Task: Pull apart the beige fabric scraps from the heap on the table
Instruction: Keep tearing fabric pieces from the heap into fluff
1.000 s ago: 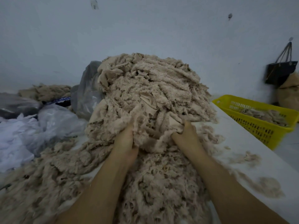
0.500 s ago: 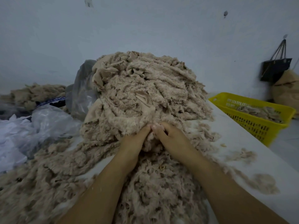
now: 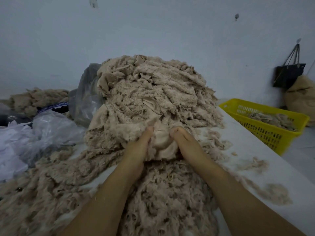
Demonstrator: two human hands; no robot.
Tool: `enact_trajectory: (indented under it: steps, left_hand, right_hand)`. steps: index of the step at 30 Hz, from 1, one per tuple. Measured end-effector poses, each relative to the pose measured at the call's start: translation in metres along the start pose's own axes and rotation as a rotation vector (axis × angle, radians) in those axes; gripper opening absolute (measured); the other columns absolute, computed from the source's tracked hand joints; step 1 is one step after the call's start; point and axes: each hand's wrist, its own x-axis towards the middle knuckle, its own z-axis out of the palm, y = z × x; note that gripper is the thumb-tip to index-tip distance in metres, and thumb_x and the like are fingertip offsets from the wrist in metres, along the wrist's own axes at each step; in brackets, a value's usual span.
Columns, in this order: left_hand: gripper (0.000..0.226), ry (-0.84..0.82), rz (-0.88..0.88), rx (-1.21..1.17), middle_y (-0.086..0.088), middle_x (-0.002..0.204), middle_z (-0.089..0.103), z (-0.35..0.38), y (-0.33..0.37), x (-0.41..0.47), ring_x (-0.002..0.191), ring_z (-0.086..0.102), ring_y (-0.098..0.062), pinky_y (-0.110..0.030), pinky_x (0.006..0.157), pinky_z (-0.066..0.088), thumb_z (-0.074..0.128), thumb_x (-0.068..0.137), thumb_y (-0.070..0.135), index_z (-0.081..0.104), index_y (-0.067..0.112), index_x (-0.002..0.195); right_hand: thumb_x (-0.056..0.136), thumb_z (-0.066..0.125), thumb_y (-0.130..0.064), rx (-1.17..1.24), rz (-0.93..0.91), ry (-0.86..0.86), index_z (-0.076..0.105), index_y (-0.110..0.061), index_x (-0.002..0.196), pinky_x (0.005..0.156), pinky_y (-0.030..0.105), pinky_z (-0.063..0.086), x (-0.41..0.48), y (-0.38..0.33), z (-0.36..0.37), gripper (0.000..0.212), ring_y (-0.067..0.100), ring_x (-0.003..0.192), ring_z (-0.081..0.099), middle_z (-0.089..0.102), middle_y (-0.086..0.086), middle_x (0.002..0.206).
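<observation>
A tall heap of beige fabric scraps [image 3: 153,92] rises in the middle of the white table [image 3: 252,150]. At its near foot my left hand [image 3: 139,149] and my right hand [image 3: 185,145] hold a smooth beige piece [image 3: 161,142] between them, fingertips dug into the heap. Both hands are closed on that piece, a short gap apart. More frayed, loosened scraps [image 3: 163,198] lie spread under my forearms and across the left near side of the table.
A yellow plastic basket [image 3: 265,132] with some scraps stands off the table's right edge. Crumpled clear plastic bags [image 3: 42,130] lie at left, a grey bag [image 3: 87,96] behind the heap. A black bag [image 3: 288,74] hangs on the wall at right.
My hands came together from the sides of the heap's foot, met at the middle, and now have drawn slightly apart with a smooth beige piece exposed between them.
</observation>
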Motion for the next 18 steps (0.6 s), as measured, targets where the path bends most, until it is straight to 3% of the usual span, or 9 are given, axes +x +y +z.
enact_trajectory:
  steps: [3,5,6,9,10,13,15,17,18]
  left_hand:
    - [0.042,-0.063,-0.018,0.295,0.003,0.081,0.078,0.007,-0.003,-0.010,0.076,0.074,-0.010,-0.022,0.065,0.058,0.062,0.086,0.062,0.078,0.025,0.076]
    - [0.040,-0.093,-0.037,0.369,0.013,0.072,0.075,0.009,-0.004,-0.011,0.066,0.070,0.000,-0.012,0.053,0.051,0.060,0.087,0.062,0.074,0.027,0.073]
    - [0.037,-0.119,-0.026,0.364,0.014,0.075,0.076,0.009,-0.004,-0.011,0.069,0.070,0.002,-0.011,0.056,0.051,0.063,0.086,0.061,0.075,0.028,0.075]
    - [0.022,-0.204,0.008,0.234,0.007,0.099,0.078,0.010,-0.004,-0.012,0.094,0.073,-0.008,-0.027,0.084,0.056,0.070,0.086,0.048,0.077,0.028,0.091]
    - [0.019,-0.219,0.017,0.225,0.006,0.099,0.078,0.010,-0.004,-0.013,0.095,0.073,-0.010,-0.028,0.085,0.056,0.069,0.089,0.042,0.079,0.026,0.089]
    - [0.024,-0.230,0.013,0.217,0.003,0.084,0.078,0.007,-0.003,-0.014,0.080,0.074,-0.008,-0.017,0.065,0.055,0.069,0.090,0.038,0.082,0.028,0.073]
    - [0.025,-0.214,-0.011,0.191,0.001,0.082,0.078,0.008,-0.003,-0.014,0.079,0.074,-0.010,-0.017,0.063,0.054,0.070,0.089,0.038,0.082,0.027,0.070]
    - [0.023,-0.214,-0.033,0.127,-0.004,0.089,0.078,0.011,-0.002,-0.014,0.084,0.075,-0.016,-0.023,0.071,0.057,0.071,0.088,0.034,0.082,0.020,0.075]
    - [0.021,-0.215,-0.044,0.073,-0.006,0.087,0.078,0.012,0.001,-0.015,0.082,0.074,-0.019,-0.025,0.071,0.057,0.073,0.086,0.030,0.082,0.016,0.075]
  right_hand:
    - [0.081,0.052,-0.074,0.040,0.007,-0.024,0.065,-0.043,0.095,0.071,0.014,0.051,-0.002,-0.001,0.006,0.036,-0.004,0.088,0.066,0.070,-0.022,0.094]
    - [0.088,0.054,-0.067,0.049,0.028,0.007,0.065,-0.042,0.116,0.083,0.016,0.053,0.000,-0.002,0.008,0.039,-0.001,0.106,0.064,0.068,-0.022,0.115]
    - [0.094,0.053,-0.059,0.037,0.031,0.050,0.066,-0.036,0.115,0.084,0.017,0.053,0.003,0.000,0.008,0.034,0.000,0.106,0.064,0.067,-0.019,0.116]
    - [0.103,0.046,-0.040,-0.019,0.017,0.180,0.062,-0.039,0.096,0.062,0.005,0.045,0.007,0.001,0.008,0.018,-0.011,0.080,0.061,0.065,-0.026,0.087]
    - [0.105,0.042,-0.039,-0.060,0.021,0.229,0.060,-0.038,0.100,0.058,0.007,0.041,0.009,0.002,0.006,0.018,-0.009,0.077,0.058,0.063,-0.022,0.087]
    - [0.107,0.035,-0.040,-0.037,0.105,0.454,0.056,-0.025,0.122,0.067,0.026,0.038,0.015,0.006,-0.010,0.030,0.007,0.075,0.051,0.055,-0.005,0.087]
    - [0.107,0.031,-0.044,-0.082,0.127,0.513,0.049,-0.021,0.116,0.071,0.028,0.035,0.017,0.011,-0.017,0.030,0.011,0.073,0.046,0.047,-0.005,0.084]
    - [0.107,0.031,-0.043,-0.088,0.117,0.555,0.051,-0.010,0.126,0.080,0.031,0.037,0.017,0.013,-0.015,0.043,0.021,0.090,0.054,0.055,0.005,0.099]
    - [0.107,0.031,-0.040,-0.053,0.128,0.601,0.049,-0.009,0.136,0.086,0.032,0.039,0.017,0.014,-0.016,0.047,0.027,0.107,0.056,0.059,0.011,0.117]
